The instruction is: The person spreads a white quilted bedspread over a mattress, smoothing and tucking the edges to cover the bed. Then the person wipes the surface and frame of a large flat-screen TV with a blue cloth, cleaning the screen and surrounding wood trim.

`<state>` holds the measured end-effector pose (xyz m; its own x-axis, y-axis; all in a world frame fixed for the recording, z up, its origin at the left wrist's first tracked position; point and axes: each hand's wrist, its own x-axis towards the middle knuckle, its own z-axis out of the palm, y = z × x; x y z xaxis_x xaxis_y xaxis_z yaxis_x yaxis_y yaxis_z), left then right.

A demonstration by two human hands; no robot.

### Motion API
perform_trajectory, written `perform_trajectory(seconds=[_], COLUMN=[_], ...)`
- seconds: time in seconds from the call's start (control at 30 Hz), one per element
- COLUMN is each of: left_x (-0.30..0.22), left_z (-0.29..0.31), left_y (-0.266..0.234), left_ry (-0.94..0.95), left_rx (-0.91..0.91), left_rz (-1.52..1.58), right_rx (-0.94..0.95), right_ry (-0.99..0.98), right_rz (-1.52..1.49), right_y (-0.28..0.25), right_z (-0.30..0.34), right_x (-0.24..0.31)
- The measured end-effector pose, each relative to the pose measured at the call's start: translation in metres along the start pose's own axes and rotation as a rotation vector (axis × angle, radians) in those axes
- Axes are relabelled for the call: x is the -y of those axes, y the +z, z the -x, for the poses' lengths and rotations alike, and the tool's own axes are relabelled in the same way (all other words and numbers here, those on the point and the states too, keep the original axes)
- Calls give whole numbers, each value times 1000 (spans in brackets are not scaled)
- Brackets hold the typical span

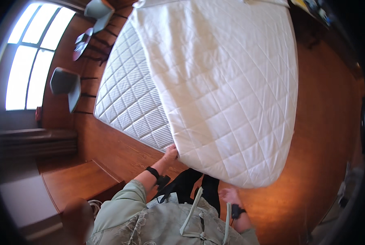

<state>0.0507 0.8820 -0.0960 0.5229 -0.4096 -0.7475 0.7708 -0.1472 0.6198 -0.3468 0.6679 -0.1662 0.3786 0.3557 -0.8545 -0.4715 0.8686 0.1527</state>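
- Pale green, the person's top fills the lower middle of the view, with light straps hanging down its front and dark trousers showing just beyond.
- Right hand (230, 195) sits low beside the trousers, a black band on its wrist; it lies just under the near rounded corner of the white quilted mattress cover (227, 90). How far its fingers are curled, or whether they touch the cover, cannot be told.
- Left hand (171, 153), also with a black wrist band, reaches up to the cover's near left edge; its fingers are closed round that edge, pinching the fabric where it overhangs the mattress (127, 94).
- Cover is a diamond-stitched white sheet spread slantwise over most of the bed, its near corner hanging toward the person.
- Mattress shows bare on the left, white with grey quilted lines, left uncovered in a long strip.
- Wooden floor (325, 134) glows orange-brown to the right of the bed and in front of it.
- Bedside cabinet (78, 181) of brown wood stands at lower left.
- Two grey chairs (68, 87) and a small round table (82, 43) stand beyond the mattress near the bright window (33, 57).
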Motion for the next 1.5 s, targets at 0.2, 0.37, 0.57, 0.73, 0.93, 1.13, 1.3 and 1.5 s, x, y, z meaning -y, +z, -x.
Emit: perform_trajectory(seconds=[0.2,0.37,0.57,0.73,0.93,1.13,1.3,1.5], left_x=[-7,-34,-66,-137,-223,-206,-125,-158], left_z=[36,17,-109,-158,-175,-89,7,-11], left_y=[71,50,8,0,-126,-261,-335,-372], left_ry=[-166,-150,-238,-328,-112,-146,-132,229], left_rx=[8,294,595,477,316,176,12,227], left_rz=[457,449,742,694,821,609,619,365], right_rx=[465,203,95,-275,-580,-704,-703,-229], right_ry=[-159,-549,-377,-575,-522,-556,-629,-753], right_rz=[-302,-437,-537,-475,-444,-276,-190,-400], right_y=[221,285,215,239,249,246,235,300], right_z=[2,-16,-51,-51,-81,-98,-97,-94], right_x=[26,54,-4,4,7,6,4,-32])
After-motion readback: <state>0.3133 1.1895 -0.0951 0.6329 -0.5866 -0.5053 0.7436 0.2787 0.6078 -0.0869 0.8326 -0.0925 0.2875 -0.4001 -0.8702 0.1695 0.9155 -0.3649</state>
